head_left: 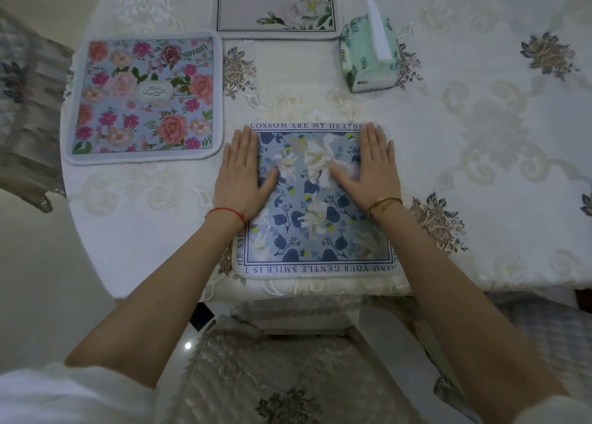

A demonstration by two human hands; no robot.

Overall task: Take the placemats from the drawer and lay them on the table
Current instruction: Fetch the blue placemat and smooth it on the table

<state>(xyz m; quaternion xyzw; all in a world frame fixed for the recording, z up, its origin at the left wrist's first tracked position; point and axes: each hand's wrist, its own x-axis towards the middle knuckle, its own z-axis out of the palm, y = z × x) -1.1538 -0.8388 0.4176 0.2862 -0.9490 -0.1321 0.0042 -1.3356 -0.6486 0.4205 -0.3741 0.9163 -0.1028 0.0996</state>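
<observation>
1. The blue rectangular placemat with white flowers and dark blue leaves (315, 205) lies flat at the near edge of the table with its embroidered cream cloth (480, 135); its sides run square to that edge and its long axis runs away from the person, though the wide lens may distort this
2. Its printed border text reads upright along the far side and upside down along the near side
3. The mat has rounded corners, a pale border carrying dark capital lettering and a thin dark line framing the floral centre
4. The left hand (242, 175) lies flat with straight fingers on the mat's far left corner, partly over the cloth; a red string circles that wrist
5. The right hand (373, 170) lies flat, fingers straight and pointing away, on the mat's far right corner; a gold bangle sits on that wrist. Neither hand grips anything
6. A light blue square placemat with pink and coral roses (142, 98) lies flat to the left, apart from the blue mat
7. A grey placemat with white flowers and script lettering (277, 5) lies at the far side, cut off by the top of the frame
8. A green soft pack of tissues (368, 58) stands right of the grey mat
9. Both hands hide the ends of the far border text; the side lettering is only partly legible
</observation>
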